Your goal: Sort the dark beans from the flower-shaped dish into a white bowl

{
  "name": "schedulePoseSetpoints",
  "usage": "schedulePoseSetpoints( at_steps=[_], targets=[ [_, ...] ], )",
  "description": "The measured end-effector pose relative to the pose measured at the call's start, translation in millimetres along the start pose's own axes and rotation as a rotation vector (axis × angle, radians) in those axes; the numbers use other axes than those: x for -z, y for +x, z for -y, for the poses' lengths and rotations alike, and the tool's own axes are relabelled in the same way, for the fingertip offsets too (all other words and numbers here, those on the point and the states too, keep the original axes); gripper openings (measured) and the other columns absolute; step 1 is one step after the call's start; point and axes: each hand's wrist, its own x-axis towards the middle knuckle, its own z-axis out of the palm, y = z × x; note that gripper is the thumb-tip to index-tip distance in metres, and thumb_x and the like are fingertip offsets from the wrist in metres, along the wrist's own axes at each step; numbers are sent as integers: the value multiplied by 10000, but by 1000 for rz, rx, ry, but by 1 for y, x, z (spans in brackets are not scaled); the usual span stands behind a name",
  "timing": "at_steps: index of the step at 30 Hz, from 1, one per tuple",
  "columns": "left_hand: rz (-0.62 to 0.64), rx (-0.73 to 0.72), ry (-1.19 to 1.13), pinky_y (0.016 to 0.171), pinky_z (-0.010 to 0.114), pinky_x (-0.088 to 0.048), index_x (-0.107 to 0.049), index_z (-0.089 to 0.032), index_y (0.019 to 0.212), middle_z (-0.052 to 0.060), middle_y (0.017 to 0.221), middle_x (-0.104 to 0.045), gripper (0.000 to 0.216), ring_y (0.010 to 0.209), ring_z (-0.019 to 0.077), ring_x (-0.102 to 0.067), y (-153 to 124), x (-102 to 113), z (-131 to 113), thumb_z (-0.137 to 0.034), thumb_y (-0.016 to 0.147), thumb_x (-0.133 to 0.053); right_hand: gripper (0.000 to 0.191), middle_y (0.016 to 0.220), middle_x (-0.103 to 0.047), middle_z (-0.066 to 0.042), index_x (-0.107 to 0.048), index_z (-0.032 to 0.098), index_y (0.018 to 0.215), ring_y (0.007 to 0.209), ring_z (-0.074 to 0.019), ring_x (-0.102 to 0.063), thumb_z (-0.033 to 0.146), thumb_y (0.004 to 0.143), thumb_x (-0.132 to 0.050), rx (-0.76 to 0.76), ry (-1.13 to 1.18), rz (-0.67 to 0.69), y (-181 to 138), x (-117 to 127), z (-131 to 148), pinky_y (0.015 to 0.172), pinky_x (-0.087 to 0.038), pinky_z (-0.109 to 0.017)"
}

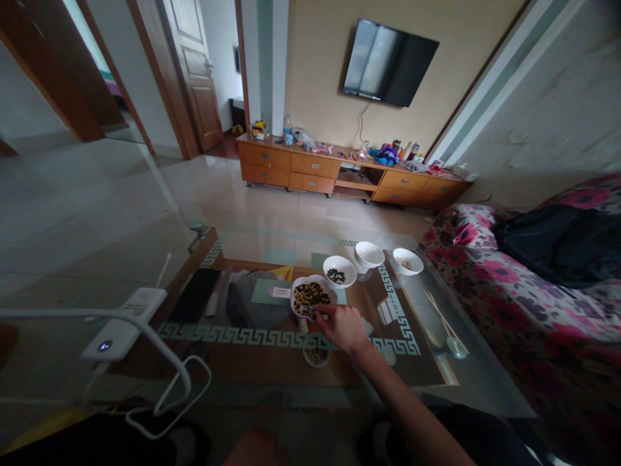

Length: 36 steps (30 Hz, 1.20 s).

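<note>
Can't make out the fingertips of the right hand [342,327], tucked into the mix in the scalloped bowl [310,296]. Too small to tell which beans or seeds are in there. Same for the dark bits in the white bowl [339,271]. Left hand nowhere in frame. White cable [169,382] cut off at the left edge. Clutter on the TV cabinet [310,169] just blurry.

White bowls [369,254], pink-flowered sofa [524,304]
</note>
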Motion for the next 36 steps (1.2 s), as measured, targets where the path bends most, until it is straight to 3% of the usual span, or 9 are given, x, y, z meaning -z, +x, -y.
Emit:
schedulePoseSetpoints(
  at_steps=[13, 21, 27, 31, 36],
  targets=[
    [-23, -4, -31, 984, 591, -586, -790, -131, 1223, 247, 1096, -756, 344, 1091, 428, -739, -7, 7, -2, -51, 924, -640, 336, 1074, -865, -48, -864, 331, 1152, 944, -227, -815, 417, 1080, -547, 14, -46, 9, 0, 1, -5, 758, -510, -269],
    [11, -9, -16, 1023, 559, -576, -773, -101, 1246, 248, 1126, -751, 335, 1133, 411, -730, -17, 23, -7, -56, 937, -650, 333, 1060, -864, -43, -861, 312, 1078, 931, -221, -815, 380, 1090, -535, 55, -67, 1, -1, 0, -7, 738, -481, -259],
    [-34, -9, -20, 983, 582, -581, -789, -108, 1200, 254, 1081, -753, 318, 1081, 429, -741, -6, 7, -3, -39, 919, -656, 342, 1085, -863, -48, -860, 291, 1084, 937, -208, -810, 367, 1092, -526, 58, -14, -14, -1, -3, -9, 749, -487, -250],
    [-56, -47, 18, 968, 549, -591, -792, -132, 1176, 220, 1033, -764, 239, 1038, 406, -753, -3, 3, 0, -110, 961, -690, 355, 1085, -863, -55, -852, 282, 1177, 924, -217, -812, 375, 1086, -522, 10, 51, -129, 7, 7, -28, 744, -487, -252],
    [-117, -125, 186, 957, 458, -600, -760, -168, 1169, 136, 1020, -776, 170, 1001, 342, -767, -4, 12, 4, -224, 1017, -708, 415, 1095, -856, -104, -828, 237, 1264, 952, -256, -809, 397, 1116, -474, -213, 58, -324, 27, 20, -65, 763, -493, -268]
  ],
)
